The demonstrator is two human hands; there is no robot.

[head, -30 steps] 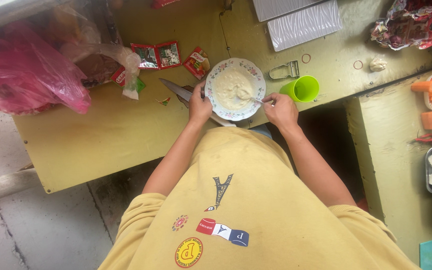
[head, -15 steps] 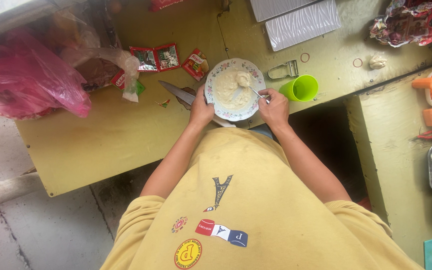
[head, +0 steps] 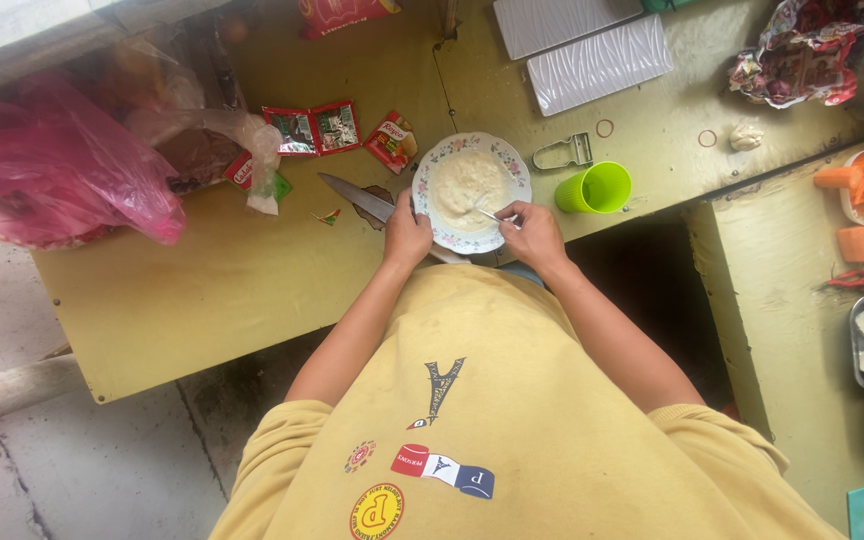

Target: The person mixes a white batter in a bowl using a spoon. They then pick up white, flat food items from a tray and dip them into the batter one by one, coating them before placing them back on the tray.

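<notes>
Both hands sit at the bowl [head: 470, 192] of pale batter, upper middle of the frame on the bench [head: 202, 290]. Left hand [head: 407, 235] grips its rim; right hand [head: 535, 232], closed on a spoon [head: 490, 214], has shifted slightly, stirring onward.

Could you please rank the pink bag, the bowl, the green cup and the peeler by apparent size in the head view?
1. pink bag
2. bowl
3. green cup
4. peeler
The cup and peeler look close in size, so their order is unsure.
</notes>
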